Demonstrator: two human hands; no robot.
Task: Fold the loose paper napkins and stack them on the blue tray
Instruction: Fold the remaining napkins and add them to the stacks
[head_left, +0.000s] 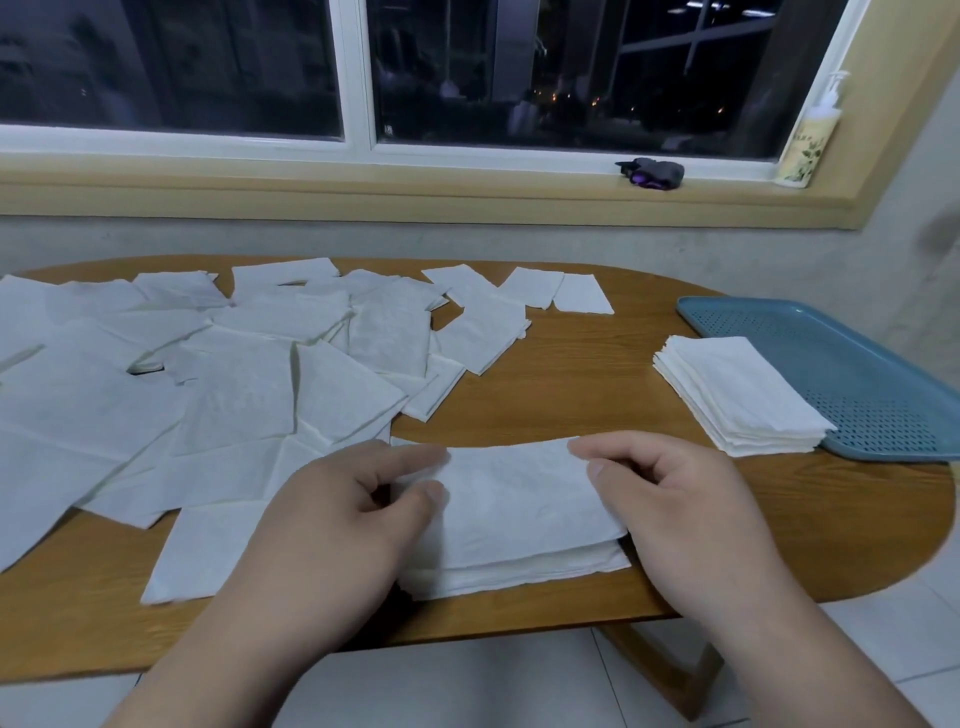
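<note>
On the table (571, 395), crinkled white folded napkin (511, 499), pinched by left hand (332, 525) and right hand (691, 519).

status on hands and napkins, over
Left hand and right hand pinch top napkin on near pile. Stack straddles tray edge. Loose napkins lie left, away from tray.
</note>
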